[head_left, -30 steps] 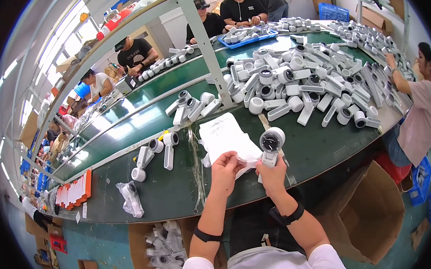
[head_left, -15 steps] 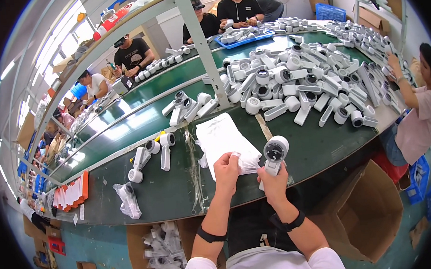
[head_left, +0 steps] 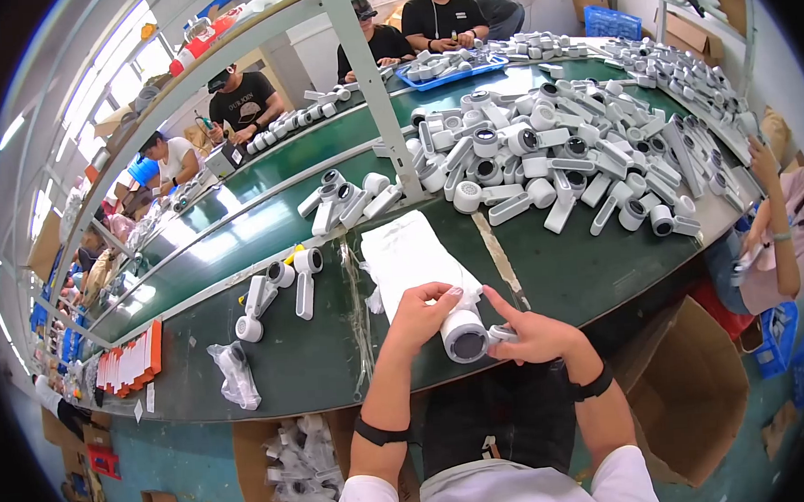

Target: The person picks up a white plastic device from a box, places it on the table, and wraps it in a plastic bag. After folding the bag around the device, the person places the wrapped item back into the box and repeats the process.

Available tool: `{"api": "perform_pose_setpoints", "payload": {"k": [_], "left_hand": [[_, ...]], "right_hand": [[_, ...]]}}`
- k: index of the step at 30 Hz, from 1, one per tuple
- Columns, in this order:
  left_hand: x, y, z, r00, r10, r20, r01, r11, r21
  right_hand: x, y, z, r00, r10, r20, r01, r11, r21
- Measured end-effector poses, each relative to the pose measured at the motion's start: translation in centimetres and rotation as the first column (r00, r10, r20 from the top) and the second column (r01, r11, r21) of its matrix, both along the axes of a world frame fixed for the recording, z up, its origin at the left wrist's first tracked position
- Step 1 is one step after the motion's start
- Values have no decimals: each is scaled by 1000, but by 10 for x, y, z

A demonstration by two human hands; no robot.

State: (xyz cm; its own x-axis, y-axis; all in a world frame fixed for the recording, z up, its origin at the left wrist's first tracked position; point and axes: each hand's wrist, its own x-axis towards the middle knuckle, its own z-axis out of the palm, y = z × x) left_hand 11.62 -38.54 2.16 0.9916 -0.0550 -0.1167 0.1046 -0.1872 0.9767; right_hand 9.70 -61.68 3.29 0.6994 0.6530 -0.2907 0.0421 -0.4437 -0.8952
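A stack of white plastic bags [head_left: 411, 255] lies on the green bench in front of me. My left hand [head_left: 421, 315] pinches the near edge of the top bag between thumb and fingers. A white handheld fan [head_left: 466, 337] with a round, dark-centred head is tilted at the bag's near end, its head toward me. The handle is mostly hidden by the bag and hands. Beside the head, my right hand [head_left: 547, 334] has its thumb and lower fingers closed on the fan, with the index finger stretched to the bag edge.
Loose fans [head_left: 542, 153] form a large heap at the back right. A few fans [head_left: 277, 289] and a bagged fan [head_left: 235, 375] lie to the left. Orange-and-white boxes [head_left: 130, 361] sit further left. Cartons [head_left: 691, 390] stand below the bench. Co-workers sit around it.
My right hand has brought the fan down and left to the bag edge, turning its head toward me. The left hand stays at the bag. The person at right has shifted.
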Motion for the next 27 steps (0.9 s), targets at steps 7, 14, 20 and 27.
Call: {"api": "perform_pose_setpoints", "payload": {"k": [7,14,20,27], "left_hand": [[-6,14,1,994,-51,97,35,987,159],[-21,-10,-1,898,87,432,-167,974,151],[-46,-44,-9,741,-223,633,-56,919,390],[-71,-27,-31,923,-117,365,161,983,-90]], "right_hand": [[6,18,-9,986,-93,142,106,990,-92],[-3,40,-37,865,-474,164,479,878,13],[3,57,-68,757,-645,104,562,724,401],[-2,64,-52,719,-582,-380,657,390,645]]}}
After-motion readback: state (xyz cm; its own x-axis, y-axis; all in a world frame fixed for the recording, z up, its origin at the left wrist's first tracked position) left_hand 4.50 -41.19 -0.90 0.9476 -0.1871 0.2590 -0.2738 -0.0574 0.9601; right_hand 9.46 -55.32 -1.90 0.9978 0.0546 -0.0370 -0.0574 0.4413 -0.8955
